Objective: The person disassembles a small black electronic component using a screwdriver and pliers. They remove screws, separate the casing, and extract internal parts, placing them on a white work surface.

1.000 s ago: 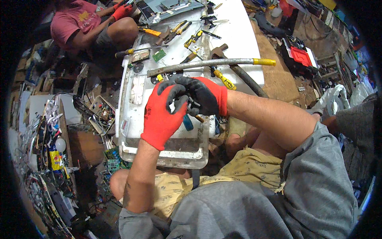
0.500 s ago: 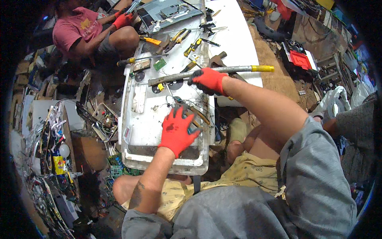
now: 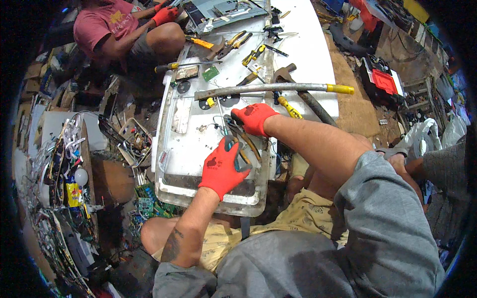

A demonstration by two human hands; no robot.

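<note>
- Curved-handled tool (image 3: 255, 147), pliers-like, lying on the white tabletop (image 3: 191, 149) between my gloved hands
- left hand (image 3: 223, 167): thumb and fingers curled near its closer end, can't tell from afar if they're clamped
- right hand (image 3: 254, 119): bunched near its far end, can't tell what's gripped
</note>
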